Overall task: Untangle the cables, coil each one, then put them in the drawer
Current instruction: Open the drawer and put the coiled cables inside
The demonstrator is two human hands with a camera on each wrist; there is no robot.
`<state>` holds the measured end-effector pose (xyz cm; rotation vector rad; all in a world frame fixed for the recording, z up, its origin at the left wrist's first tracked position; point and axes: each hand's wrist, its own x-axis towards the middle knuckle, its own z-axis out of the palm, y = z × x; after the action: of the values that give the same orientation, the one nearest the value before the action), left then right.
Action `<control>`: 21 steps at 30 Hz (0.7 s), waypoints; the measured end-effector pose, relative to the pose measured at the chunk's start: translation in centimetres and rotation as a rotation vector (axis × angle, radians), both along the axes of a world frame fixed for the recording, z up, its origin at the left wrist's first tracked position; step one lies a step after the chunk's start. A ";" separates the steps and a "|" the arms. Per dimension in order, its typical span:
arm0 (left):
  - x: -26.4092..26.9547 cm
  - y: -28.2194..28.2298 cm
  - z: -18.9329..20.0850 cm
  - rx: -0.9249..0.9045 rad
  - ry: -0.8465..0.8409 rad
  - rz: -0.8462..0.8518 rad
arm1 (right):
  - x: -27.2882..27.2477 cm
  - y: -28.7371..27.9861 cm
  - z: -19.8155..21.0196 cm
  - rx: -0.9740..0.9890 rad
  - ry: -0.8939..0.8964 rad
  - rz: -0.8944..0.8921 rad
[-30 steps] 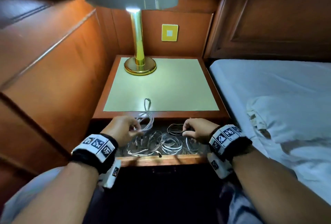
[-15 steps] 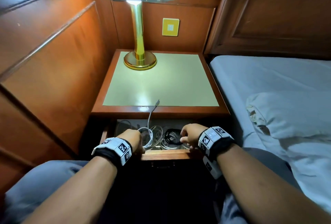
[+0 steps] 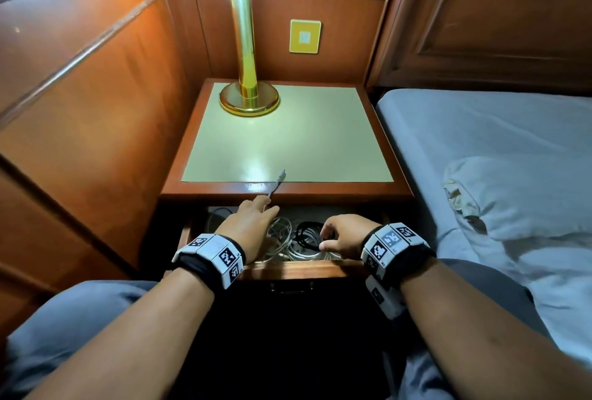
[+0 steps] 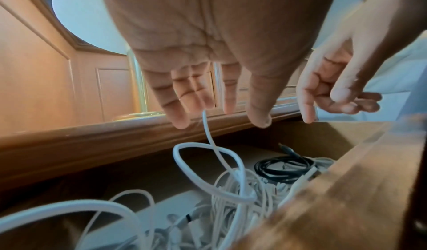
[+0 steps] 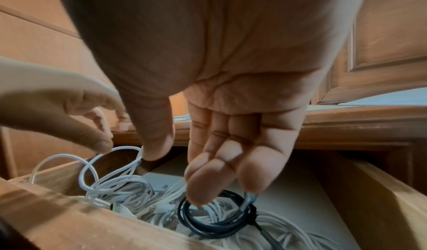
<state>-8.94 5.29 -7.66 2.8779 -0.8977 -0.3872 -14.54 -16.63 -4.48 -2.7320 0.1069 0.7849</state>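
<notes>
Two hands work over the open drawer (image 3: pixel 298 271) below the counter (image 3: pixel 288 188), and the step in hand seems to be the last one, laying the coiled cables inside. The left hand (image 3: pixel 248 230) has its fingers nearly straight and spread above the white cables (image 4: pixel 233 190). One white cable end (image 3: pixel 276 184) rises past these fingers and lies over the front edge of the counter; I cannot tell if the fingers pinch it or only touch it. The right hand (image 3: pixel 344 236) has loosely curled fingers that come down to the black cable coil (image 5: pixel 215 217), which lies in the drawer on top of white loops. From the right wrist view the fingertips (image 5: pixel 201 195) touch the coil, but a firm grip is not shown.

I judge that the task is nearly finished, because the coils already rest in the drawer. The next move calls for bringing the loose white end down from the counter into the drawer, and then pushing the drawer closed without trapping a loop.

Compared with one second ago, the left hand no longer holds up a white coil near the counter edge; it has opened and reached forward. Only a short straight end now stays on the counter. The lamp (image 3: pixel 248 79) stands as before.
</notes>
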 end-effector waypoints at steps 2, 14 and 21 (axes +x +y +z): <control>0.1 -0.1 -0.7 -0.019 0.055 0.051 | 0.1 0.1 -0.1 0.012 0.006 -0.008; 0.5 -2.5 -0.1 -0.104 0.222 -0.034 | 1.8 0.6 -0.3 0.009 0.023 0.008; 1.6 -2.2 -0.9 0.136 0.302 0.017 | 1.7 0.4 -0.4 -0.014 0.042 0.017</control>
<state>-7.35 3.11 -8.57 2.8316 -0.8210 -0.8842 -12.81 -16.19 -4.88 -2.7331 0.0990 0.8498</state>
